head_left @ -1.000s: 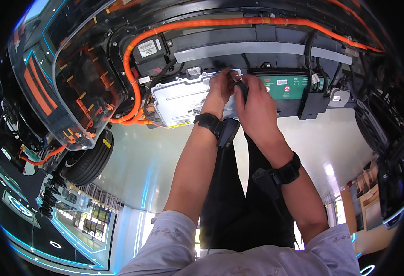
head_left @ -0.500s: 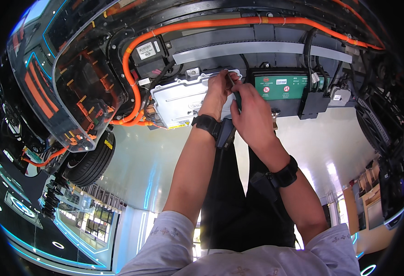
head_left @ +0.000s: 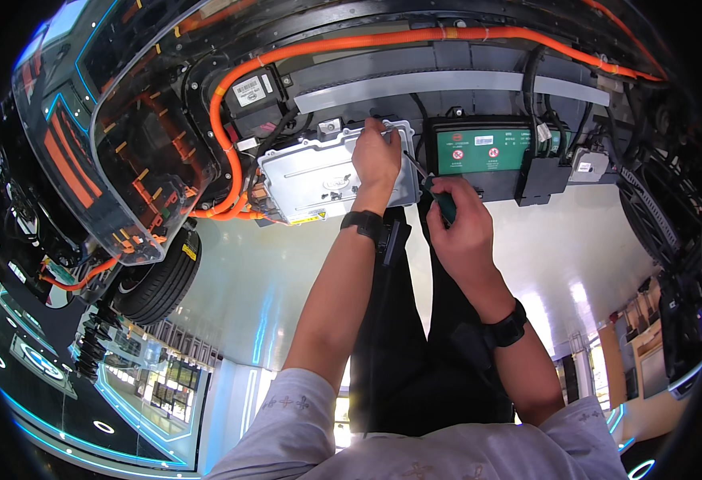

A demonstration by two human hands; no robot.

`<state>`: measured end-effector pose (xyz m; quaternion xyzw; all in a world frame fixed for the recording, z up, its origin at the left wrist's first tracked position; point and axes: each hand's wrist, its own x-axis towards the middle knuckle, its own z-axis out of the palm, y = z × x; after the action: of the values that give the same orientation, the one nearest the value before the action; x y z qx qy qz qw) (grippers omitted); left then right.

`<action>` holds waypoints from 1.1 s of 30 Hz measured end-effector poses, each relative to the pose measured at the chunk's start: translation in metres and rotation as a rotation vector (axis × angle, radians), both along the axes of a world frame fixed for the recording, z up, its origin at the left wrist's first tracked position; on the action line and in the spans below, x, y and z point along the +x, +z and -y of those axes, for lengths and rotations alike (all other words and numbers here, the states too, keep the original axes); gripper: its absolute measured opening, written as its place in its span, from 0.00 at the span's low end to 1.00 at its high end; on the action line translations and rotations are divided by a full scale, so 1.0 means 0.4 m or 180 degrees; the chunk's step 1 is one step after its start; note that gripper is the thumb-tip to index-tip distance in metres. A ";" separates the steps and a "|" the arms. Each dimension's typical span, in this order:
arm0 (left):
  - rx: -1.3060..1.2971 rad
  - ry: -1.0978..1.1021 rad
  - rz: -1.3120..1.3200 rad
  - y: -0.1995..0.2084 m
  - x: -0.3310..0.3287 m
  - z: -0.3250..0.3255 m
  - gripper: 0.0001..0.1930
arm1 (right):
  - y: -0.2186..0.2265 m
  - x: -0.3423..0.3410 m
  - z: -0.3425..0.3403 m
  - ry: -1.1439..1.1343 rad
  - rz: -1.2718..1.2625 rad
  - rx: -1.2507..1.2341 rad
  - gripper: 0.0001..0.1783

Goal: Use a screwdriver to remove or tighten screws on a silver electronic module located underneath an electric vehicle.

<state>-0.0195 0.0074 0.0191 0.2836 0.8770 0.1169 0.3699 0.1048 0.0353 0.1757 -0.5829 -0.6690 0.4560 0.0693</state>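
A silver metal housing (head_left: 299,172) with a ribbed lid and bolt tabs round its rim is fixed under the vehicle frame. My left hand (head_left: 377,160) reaches over its right part, fingers bent together at the far rim. What they hold there, if anything, is hidden. My right hand (head_left: 464,220) is closed round the dark green handle of a screwdriver (head_left: 445,206), just right of the housing. The thin shaft slants up and left toward the housing's right edge, near my left hand. Its tip is hard to make out.
A thick orange cable (head_left: 351,40) arches over the housing. To the right sits a green-labelled black battery (head_left: 479,152), beside black brackets and a small grey module (head_left: 589,166). A clear cover (head_left: 119,216) and a tyre (head_left: 159,280) are at left. Pale floor lies below.
My right hand has drawn back toward me and to the right with the screwdriver, away from the left hand. My left hand stays at the housing's far rim, its fingers slightly shifted.
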 end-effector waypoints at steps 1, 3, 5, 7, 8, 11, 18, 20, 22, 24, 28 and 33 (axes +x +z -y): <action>-0.0002 -0.0172 -0.0108 -0.005 0.003 -0.002 0.13 | -0.006 0.014 0.003 0.0072 0.0064 0.0096 0.14; -0.0004 -0.0356 -0.0211 -0.009 0.004 -0.010 0.12 | -0.015 0.031 0.008 0.0066 0.0059 0.0128 0.14; -0.0136 -0.0707 -0.0266 -0.008 0.003 -0.021 0.11 | -0.023 0.041 0.004 0.0054 0.0055 0.0156 0.13; -0.0122 -0.0813 -0.0278 -0.007 0.010 -0.024 0.10 | -0.029 0.048 -0.001 0.0109 0.0074 0.0085 0.13; -0.0102 -0.0907 -0.0292 -0.006 0.014 -0.025 0.10 | -0.029 0.051 -0.001 0.0096 0.0077 0.0080 0.13; 0.0095 -0.0985 -0.0445 -0.014 0.017 -0.016 0.11 | -0.023 0.046 -0.010 0.0098 -0.0013 -0.0028 0.12; -0.0268 -0.1426 -0.0597 -0.021 0.010 -0.016 0.11 | -0.028 0.068 -0.012 0.0133 -0.0041 -0.0130 0.12; -0.0270 -0.1410 -0.0673 -0.021 0.003 -0.013 0.12 | -0.024 0.069 -0.013 0.0160 -0.0041 -0.0152 0.12; -0.0379 -0.1316 -0.0696 -0.002 0.021 -0.032 0.12 | -0.021 0.079 -0.019 0.0140 0.0063 -0.0291 0.12; -0.0489 -0.1215 -0.0729 0.007 0.028 -0.037 0.12 | -0.023 0.085 -0.016 0.0139 0.0060 -0.0284 0.12; -0.0375 -0.1336 -0.0679 -0.006 0.016 -0.020 0.14 | -0.027 0.092 -0.009 0.0181 0.0067 -0.0286 0.12; -0.0569 -0.1491 -0.0535 -0.001 0.018 -0.030 0.15 | -0.031 0.104 -0.010 0.0203 0.0039 -0.0334 0.12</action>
<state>-0.0124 0.0193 0.0188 0.4538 0.8219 -0.0738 0.3364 0.1466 0.0393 0.1632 -0.5669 -0.6628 0.4888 0.0200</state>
